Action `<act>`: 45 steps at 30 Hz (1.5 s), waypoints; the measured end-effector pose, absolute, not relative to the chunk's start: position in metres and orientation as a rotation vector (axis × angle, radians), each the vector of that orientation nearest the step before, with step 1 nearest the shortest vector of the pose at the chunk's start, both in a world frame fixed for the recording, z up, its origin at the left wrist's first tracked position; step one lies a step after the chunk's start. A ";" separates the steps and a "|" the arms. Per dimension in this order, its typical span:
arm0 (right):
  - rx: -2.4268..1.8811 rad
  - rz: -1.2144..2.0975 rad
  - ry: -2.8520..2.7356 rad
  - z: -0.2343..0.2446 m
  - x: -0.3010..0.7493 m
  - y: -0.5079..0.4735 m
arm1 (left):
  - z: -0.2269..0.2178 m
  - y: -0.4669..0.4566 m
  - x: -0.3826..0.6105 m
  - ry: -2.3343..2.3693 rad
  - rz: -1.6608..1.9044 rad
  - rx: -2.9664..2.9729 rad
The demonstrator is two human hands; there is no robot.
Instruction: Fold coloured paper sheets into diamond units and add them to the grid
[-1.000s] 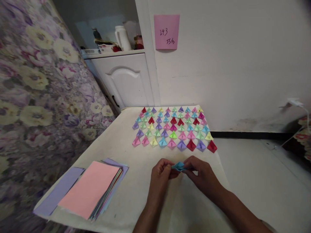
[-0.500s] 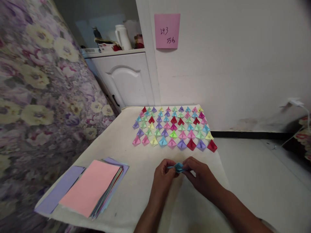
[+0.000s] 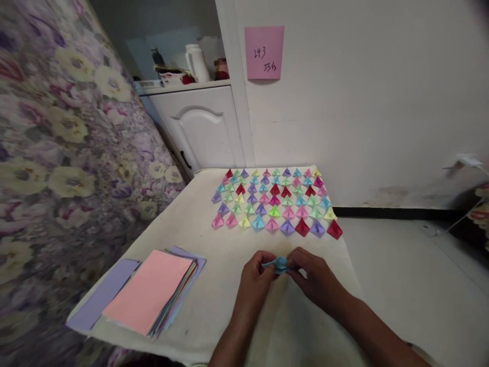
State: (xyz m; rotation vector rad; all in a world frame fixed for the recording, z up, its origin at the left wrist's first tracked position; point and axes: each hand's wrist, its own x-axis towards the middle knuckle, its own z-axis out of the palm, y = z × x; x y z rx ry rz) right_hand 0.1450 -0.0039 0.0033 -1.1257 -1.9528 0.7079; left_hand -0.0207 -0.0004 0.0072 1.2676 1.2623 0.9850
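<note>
A small blue folded paper boat (image 3: 279, 264) is held between both hands above the cream-covered table (image 3: 225, 300). My left hand (image 3: 259, 270) pinches its left end between thumb and fingers. The fingers of my right hand (image 3: 307, 266) are closed on its right end. Fingertips hide both ends of the paper. Beyond my hands, rows of folded paper boats (image 3: 287, 227) in pink, purple, red, green, yellow and blue cover the far part of the table.
At the left of the table lies a stack of coloured paper (image 3: 151, 293) with a pink sheet on top, beside a purple sheet (image 3: 103, 295). A floral curtain (image 3: 76, 168) hangs along the left. A white cabinet (image 3: 204, 127) and a wall with a pink note (image 3: 264, 52) stand behind.
The view has shifted slightly, so the table and paper stack appear a little further right. Both hands keep hold of the blue paper boat, which looks slightly more opened out.
</note>
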 end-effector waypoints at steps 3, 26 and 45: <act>-1.110 0.731 -1.921 0.003 0.144 -0.004 | 0.007 -0.002 -0.021 1.303 1.019 1.294; -1.283 0.865 -1.750 -0.007 0.134 0.003 | 0.007 0.000 -0.018 1.327 1.160 1.305; -1.343 0.918 -1.772 0.001 0.137 0.001 | 0.017 0.002 -0.028 1.372 0.891 1.541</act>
